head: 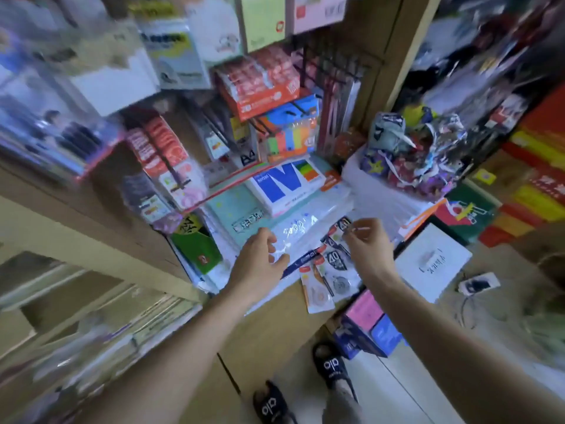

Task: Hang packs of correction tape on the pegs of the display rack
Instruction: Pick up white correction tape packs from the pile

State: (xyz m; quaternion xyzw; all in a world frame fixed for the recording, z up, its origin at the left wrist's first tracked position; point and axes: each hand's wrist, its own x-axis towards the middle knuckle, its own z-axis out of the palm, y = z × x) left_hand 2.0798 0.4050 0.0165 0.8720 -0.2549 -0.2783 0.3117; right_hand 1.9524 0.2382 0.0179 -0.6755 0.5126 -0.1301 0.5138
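Observation:
Several packs of correction tape lie on a low shelf in front of me, partly under a clear plastic bag. My left hand hovers over the bag with its fingers loosely curled, touching the plastic. My right hand pinches the top of one dark correction tape pack between thumb and fingers. The black wire display rack with its pegs stands above, at the back, with packs of stationery hanging on it.
Orange boxes, colourful sticky notes and a blue and white paper ream crowd the shelf. A pile of printed pouches sits at the right. A white box lies lower right. My slippered feet stand below.

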